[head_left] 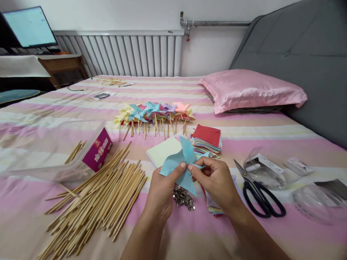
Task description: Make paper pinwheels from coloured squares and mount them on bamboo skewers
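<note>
A light blue paper pinwheel (pixel 186 150) is held up between my two hands over the bed. My left hand (pixel 165 187) pinches it from the left, thumb near its centre. From the right, my right hand (pixel 214 178) grips it with thumb and fingers close to the middle. Whether a pin sits at the centre, I cannot tell. Below the paper lies a heap of silvery metal pins (pixel 183 198). Just behind are a stack of pale paper squares (pixel 163 150) and a pile of coloured squares with red on top (pixel 207 135). Another paper stack (pixel 215 208) is partly hidden by my right hand.
Many wooden sticks (pixel 107 204) lie spread at left beside a clear plastic box (pixel 76 167). Finished pinwheels (pixel 154 111) rest in a row farther back. Black-handled scissors (pixel 260 197) and clear plastic containers (pixel 264 171) are at right. A pink pillow (pixel 253 89) lies by the headboard.
</note>
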The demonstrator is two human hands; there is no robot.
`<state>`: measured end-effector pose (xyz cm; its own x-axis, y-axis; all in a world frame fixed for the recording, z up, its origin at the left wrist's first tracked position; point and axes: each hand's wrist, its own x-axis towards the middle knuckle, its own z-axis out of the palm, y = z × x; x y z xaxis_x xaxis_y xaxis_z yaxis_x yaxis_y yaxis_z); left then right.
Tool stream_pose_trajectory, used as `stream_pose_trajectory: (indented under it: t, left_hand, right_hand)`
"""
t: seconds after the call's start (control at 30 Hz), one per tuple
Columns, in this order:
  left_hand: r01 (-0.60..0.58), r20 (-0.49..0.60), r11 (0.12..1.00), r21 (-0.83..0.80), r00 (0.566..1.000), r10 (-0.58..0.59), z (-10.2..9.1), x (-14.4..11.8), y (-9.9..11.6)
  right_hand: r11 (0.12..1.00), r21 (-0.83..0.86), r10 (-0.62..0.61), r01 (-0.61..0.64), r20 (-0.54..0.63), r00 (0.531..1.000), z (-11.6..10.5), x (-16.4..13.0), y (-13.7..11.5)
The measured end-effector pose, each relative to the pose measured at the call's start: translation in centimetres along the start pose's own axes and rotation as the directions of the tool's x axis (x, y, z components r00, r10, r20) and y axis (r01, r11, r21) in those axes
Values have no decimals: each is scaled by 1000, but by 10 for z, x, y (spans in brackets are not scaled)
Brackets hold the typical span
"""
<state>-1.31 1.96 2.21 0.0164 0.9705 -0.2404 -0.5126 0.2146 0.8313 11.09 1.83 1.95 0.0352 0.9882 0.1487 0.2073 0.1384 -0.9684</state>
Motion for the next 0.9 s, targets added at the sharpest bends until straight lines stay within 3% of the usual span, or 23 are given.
stream_pose_trajectory:
  t: [0.57,0.77,0.9]
  left_hand:
    - [11,-39,998,-55,999,-13,4,-2,2]
    - [-23,-58,992,-124,998,16,4,-3,1]
    - [9,-42,990,-139,999,-15,6,-4,-2]
  right_hand:
    - [998,-67,-3,0,-52,999,5,-5,-6]
    - [990,130,-25,47,-170,985,10,-5,-5]
    - [962,263,-19,68,-184,983,13,-5,-2]
